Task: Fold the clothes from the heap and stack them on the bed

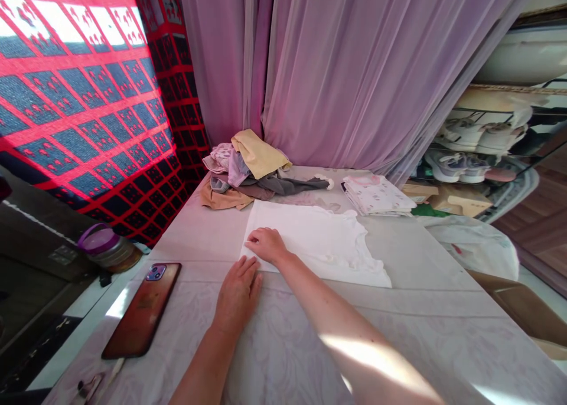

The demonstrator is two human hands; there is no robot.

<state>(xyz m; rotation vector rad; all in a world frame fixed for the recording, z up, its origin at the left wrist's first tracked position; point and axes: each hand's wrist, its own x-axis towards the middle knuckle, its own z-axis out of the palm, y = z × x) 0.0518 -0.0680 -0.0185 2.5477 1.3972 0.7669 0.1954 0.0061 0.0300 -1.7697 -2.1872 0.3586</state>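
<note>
1. Lilac sheer curtain (345, 68): hangs behind the white garment (323, 245), on the far side. Red-and-black patterned window covering (75, 98): far left of the garment. Shoe rack (469, 151): far right of it.
2. Cloth-covered surface (434, 316): runs under the garment and everything below.
3. Garment: lies flat, long axis running left-right across the surface. Right edge is uneven; exact fold can't be read.
4. Heap of mixed clothes (248, 169): just past the garment's far-left corner.
5. Folded printed cloth stack (376, 195): just past its far-right side.
6. Phone in a red case (142, 310): left of the garment, near your left hand (237, 293).
7. Purple-lidded jar (108, 248): further left, past the surface edge.
8. Your right hand (266, 244): on the garment's left end, fingers (254, 237) open and flat, not gripping.
9. Left hand: on the surface by the garment's near-left corner, fingers (248, 269) open. It sits nearer the near edge; contact with the garment can't be confirmed.
</note>
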